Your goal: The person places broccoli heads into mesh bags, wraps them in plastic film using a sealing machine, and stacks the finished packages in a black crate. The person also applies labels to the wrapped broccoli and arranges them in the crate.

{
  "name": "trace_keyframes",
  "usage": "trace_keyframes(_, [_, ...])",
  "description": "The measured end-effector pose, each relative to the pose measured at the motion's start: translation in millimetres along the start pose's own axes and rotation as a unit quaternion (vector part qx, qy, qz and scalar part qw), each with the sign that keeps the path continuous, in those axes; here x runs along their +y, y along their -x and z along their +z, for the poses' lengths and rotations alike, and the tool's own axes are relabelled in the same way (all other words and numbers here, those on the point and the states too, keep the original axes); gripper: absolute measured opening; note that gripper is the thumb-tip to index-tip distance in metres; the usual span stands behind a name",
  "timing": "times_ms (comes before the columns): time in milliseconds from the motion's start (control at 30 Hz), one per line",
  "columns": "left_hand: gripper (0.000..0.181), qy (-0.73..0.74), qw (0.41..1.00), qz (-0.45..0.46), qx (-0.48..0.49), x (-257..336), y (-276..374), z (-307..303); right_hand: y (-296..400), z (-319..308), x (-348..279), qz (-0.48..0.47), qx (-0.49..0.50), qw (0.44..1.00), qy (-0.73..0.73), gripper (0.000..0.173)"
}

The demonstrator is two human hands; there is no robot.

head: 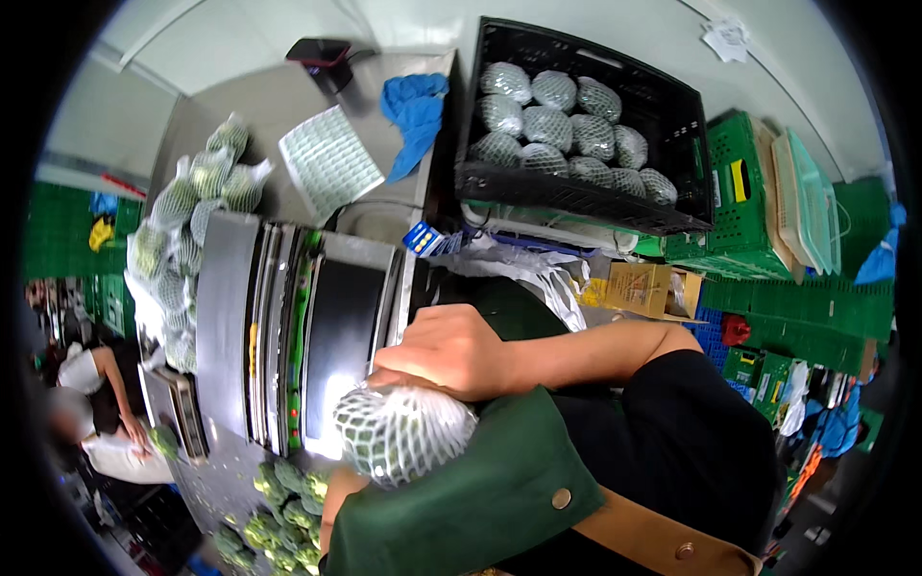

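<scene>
My right hand (446,353) grips the gathered top of a white foam-net sleeve around a green head, apparently broccoli (403,435). Below it, my left hand (340,497) shows only in part; the netted head and a green apron flap (461,504) hide the rest, so its grip is unclear. Just left of my right hand stands a wrapping machine with a dark plate (342,324) and a bright glare at its lower end. Bare broccoli heads (288,515) lie in a pile on the metal table, left of my left hand.
Netted broccoli heads (173,266) are heaped beyond the machine. A black crate (583,191) holds several wrapped heads. A label sheet (331,162) and blue cloth (414,119) lie on the metal surface. Green crates (742,194) stand at right. Another person's hand (133,432) is at far left.
</scene>
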State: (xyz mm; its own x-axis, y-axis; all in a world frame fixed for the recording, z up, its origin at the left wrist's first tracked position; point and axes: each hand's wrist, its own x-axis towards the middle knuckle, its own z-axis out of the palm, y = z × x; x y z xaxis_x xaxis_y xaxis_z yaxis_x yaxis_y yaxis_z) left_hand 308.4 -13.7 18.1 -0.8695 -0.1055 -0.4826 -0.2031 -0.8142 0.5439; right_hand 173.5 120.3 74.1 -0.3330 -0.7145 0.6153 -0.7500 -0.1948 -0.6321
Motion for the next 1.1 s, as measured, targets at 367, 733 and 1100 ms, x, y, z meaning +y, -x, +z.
trace_keyframes(367, [0.079,0.154,0.979,-0.060,-0.121,-26.8,-99.3,101.5,50.0,-165.2,111.5,0.285,-0.131,0.850,-0.424,0.083])
trace_keyframes(733, [0.055,-0.386,0.894,0.002,-0.227,-125.4,-391.5,312.2,134.7,-377.7,225.4,0.452,0.321,0.831,-0.048,0.110])
trace_keyframes(1100, [0.052,-0.799,0.394,0.269,-0.367,-265.6,-556.7,314.9,252.8,-399.2,467.2,0.691,0.392,0.572,0.203,0.123])
